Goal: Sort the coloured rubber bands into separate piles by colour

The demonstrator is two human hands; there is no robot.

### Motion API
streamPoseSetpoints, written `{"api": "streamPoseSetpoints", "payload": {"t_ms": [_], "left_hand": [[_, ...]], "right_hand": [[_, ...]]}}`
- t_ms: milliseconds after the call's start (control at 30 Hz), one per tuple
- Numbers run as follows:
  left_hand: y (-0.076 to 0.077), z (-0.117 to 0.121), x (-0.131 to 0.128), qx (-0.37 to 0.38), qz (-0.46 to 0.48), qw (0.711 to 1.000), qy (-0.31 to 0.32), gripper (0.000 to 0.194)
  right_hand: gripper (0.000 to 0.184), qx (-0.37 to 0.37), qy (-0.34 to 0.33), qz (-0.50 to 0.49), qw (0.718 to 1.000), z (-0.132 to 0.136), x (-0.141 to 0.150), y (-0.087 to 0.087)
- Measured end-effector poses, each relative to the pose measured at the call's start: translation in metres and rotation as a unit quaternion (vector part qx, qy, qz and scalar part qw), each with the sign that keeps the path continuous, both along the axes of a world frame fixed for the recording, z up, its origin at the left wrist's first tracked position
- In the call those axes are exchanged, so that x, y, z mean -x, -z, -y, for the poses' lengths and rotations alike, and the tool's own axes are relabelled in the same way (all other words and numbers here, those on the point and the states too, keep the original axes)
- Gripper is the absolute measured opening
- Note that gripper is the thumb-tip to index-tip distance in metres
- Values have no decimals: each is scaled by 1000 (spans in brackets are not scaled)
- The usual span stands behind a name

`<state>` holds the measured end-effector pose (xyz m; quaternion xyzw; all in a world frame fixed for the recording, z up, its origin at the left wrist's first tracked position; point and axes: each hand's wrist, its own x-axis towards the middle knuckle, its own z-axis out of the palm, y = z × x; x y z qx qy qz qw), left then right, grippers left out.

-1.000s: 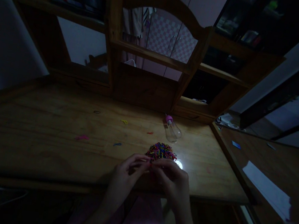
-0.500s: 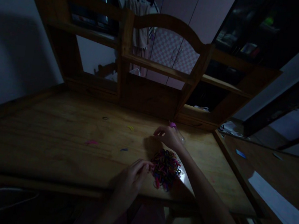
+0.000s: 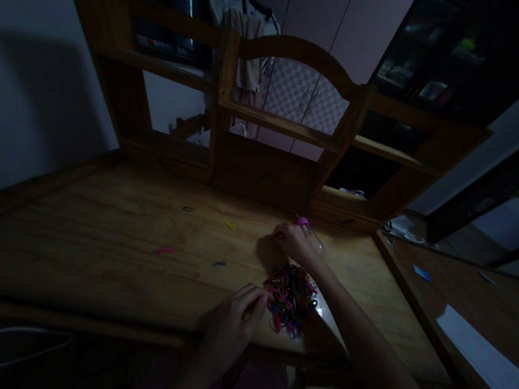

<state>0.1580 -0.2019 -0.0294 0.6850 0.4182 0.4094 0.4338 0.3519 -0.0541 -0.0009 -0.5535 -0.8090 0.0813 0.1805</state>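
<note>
The left hand (image 3: 236, 316), fingertips pinched, is at the rubber-band pile's (image 3: 292, 301) left edge; the right hand (image 3: 295, 242), its grip unclear, lies beyond.

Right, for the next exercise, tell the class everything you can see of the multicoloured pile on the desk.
The pile is a loose, tangled heap of small, thin loops, apparently rubber bands, in pink, red, blue and darker tones. It lies on the wooden desk, near the front edge. The left hand has its fingertips at the pile's left side; exact contact is too dim to tell.
</note>
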Motion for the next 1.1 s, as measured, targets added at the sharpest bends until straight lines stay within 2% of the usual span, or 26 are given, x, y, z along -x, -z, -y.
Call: {"api": "streamPoseSetpoints", "payload": {"t_ms": [100, 200, 333, 433, 500, 600, 700, 800, 867, 967, 1100], "left_hand": [[-1, 1, 1, -1, -4, 1000, -1, 27], [-3, 2, 2, -1, -6, 1000, -3, 27], [-3, 2, 2, -6, -13, 1000, -19, 25], [4, -2, 1, 1, -24, 999, -45, 23], [9, -4, -2, 12, -20, 998, -63, 21], [12, -6, -8, 3, -27, 996, -80, 15], [7, -7, -19, -38, -63, 995, -71, 14], [1, -11, -30, -85, -101, 990, -45, 18], [-2, -16, -37, -126, -140, 982, -33, 22], [-7, -26, -46, -193, -203, 960, -15, 26], [-13, -35, -55, -226, -262, 938, 23, 25]], "right_hand": [[11, -22, 8, 0, 1000, 2, -4, -7], [13, -61, 26, -15, 998, 17, -13, -23], [16, -145, 44, -89, 984, 61, -28, -50], [17, -149, 97, -166, 970, 107, -37, -55], [18, -128, 149, -224, 955, 136, -39, -46], [23, -95, 229, -321, 914, 168, -35, -19], [29, -65, 306, -402, 860, 185, -27, 9], [34, -32, 326, -468, 821, 189, -21, 26], [34, -25, 332, -475, 815, 190, -19, 31], [35, -17, 332, -464, 821, 190, -19, 32], [37, -19, 311, -451, 836, 190, -20, 30]]}}
